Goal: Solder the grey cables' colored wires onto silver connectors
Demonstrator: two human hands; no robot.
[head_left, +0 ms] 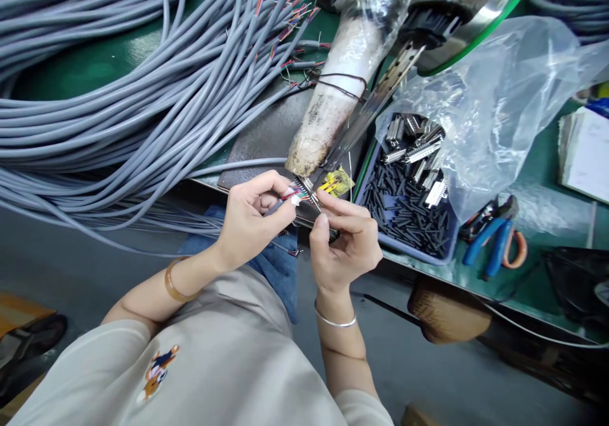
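My left hand [257,213] pinches the end of a grey cable, whose thin coloured wires [297,193] fan out beyond the fingertips. Those wires meet a small metal connector [307,185] at the table edge, just below the tip of a white wrapped tube [328,90]. My right hand [345,236] is closed, with thumb and fingers pinched at the connector's right side; a thin strand shows at the fingertips, and exactly what they grip is too small to tell. A yellow piece [335,182] lies just behind the right fingertips.
Many grey cables [143,122] cover the left of the green table. On the right, a blue tray [440,258] holds black sleeves [404,213] and metal connectors [419,144], beside blue-handled cutters [497,242], a plastic bag [514,109] and white papers [587,153]. A metal-tipped tool [380,90] slants above the hands.
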